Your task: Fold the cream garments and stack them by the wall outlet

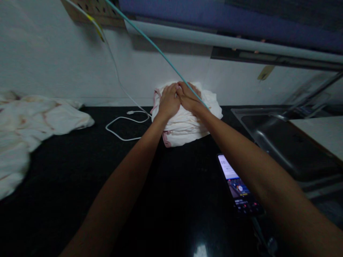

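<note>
Stack of folded cloths [187, 125]: white with pinkish edging, several layers, set at the far edge of the black tabletop [80, 167] against the white wall [53, 64], roughly centre of view.

Left hand [168, 101]: palm down on top of the stack, fingers [167, 90] laid flat and together over the cloth, pressing rather than gripping; nothing enclosed in them.

Right hand [189, 98]: also palm down on the stack, touching the left hand at the thumb side, fingers extended flat over the far part of the cloth; not closed around anything.

Loose cloth [32, 128]: white with faint reddish marks, crumpled, lying unfolded at the left end of the tabletop, well apart from the stack.

White cable [124, 123]: looped on the tabletop just left of the stack, running up the wall.

Teal cord [158, 48]: stretched diagonally from the upper left down past the right hand.

Phone [238, 185]: screen lit, face up on the tabletop, beside the right forearm.

Steel sink [281, 142]: recessed at the right of the tabletop.
</note>
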Demonstrator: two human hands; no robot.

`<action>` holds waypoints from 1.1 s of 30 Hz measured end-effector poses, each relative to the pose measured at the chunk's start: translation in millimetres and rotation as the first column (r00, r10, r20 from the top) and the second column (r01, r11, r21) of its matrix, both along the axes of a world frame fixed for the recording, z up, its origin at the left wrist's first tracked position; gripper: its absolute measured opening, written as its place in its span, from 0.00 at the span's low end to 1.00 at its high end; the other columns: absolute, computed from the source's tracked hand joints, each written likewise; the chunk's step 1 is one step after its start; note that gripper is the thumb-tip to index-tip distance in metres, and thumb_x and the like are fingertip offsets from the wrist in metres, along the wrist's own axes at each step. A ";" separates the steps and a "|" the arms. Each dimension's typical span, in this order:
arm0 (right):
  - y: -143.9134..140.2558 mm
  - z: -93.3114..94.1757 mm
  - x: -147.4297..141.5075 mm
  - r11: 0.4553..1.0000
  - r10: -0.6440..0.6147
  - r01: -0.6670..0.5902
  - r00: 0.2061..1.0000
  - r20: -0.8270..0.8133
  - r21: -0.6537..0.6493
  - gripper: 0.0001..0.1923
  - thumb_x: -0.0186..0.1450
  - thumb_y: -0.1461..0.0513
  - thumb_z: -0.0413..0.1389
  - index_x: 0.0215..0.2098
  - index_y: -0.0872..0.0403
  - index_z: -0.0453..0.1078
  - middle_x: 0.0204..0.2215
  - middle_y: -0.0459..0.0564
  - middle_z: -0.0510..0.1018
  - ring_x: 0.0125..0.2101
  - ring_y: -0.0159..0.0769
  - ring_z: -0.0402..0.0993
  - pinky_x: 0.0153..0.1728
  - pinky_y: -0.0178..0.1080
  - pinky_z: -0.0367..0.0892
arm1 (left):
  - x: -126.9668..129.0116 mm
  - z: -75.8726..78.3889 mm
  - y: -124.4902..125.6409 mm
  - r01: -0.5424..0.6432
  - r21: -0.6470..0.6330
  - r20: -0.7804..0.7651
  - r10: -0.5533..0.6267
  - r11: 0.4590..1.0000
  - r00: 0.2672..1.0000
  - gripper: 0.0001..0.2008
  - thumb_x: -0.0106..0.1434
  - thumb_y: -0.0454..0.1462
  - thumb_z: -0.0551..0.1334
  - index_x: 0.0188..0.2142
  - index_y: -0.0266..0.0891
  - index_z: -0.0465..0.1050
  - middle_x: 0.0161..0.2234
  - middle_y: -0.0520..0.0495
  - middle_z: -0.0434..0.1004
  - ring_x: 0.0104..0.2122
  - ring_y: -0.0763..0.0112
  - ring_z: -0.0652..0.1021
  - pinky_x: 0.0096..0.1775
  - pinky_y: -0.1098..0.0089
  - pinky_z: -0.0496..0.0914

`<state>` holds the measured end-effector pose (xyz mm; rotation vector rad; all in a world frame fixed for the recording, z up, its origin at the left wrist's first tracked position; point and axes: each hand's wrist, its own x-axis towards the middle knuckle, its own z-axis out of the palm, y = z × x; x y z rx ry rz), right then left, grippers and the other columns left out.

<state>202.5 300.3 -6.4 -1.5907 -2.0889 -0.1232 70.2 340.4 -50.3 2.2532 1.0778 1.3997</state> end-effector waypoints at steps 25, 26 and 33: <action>-51.3 11.7 -22.1 0.951 -0.227 0.235 0.972 -0.064 0.203 0.20 0.74 0.64 0.44 0.60 0.63 0.66 0.60 0.66 0.70 0.61 0.52 0.63 0.64 0.52 0.56 | -135.4 -10.6 -257.2 -0.045 -0.594 0.305 0.277 0.803 0.911 0.09 0.58 0.43 0.68 0.37 0.44 0.76 0.30 0.50 0.80 0.31 0.65 0.79 0.36 0.67 0.74; -53.2 13.7 -22.1 0.950 -0.228 0.233 0.972 -0.048 0.209 0.20 0.74 0.65 0.44 0.59 0.63 0.66 0.59 0.67 0.70 0.61 0.52 0.63 0.64 0.52 0.56 | -139.6 -9.8 -257.0 0.010 -0.620 0.388 0.296 0.784 0.873 0.09 0.56 0.42 0.68 0.35 0.43 0.75 0.27 0.52 0.78 0.28 0.68 0.77 0.31 0.70 0.71; -95.8 51.5 -45.7 0.966 -0.056 0.025 0.992 0.116 0.256 0.19 0.74 0.70 0.42 0.58 0.60 0.68 0.57 0.62 0.72 0.61 0.49 0.64 0.68 0.50 0.51 | -139.3 -5.2 -244.2 0.127 -0.666 0.465 0.276 0.735 0.841 0.12 0.52 0.41 0.71 0.34 0.40 0.75 0.22 0.56 0.71 0.21 0.76 0.69 0.22 0.78 0.60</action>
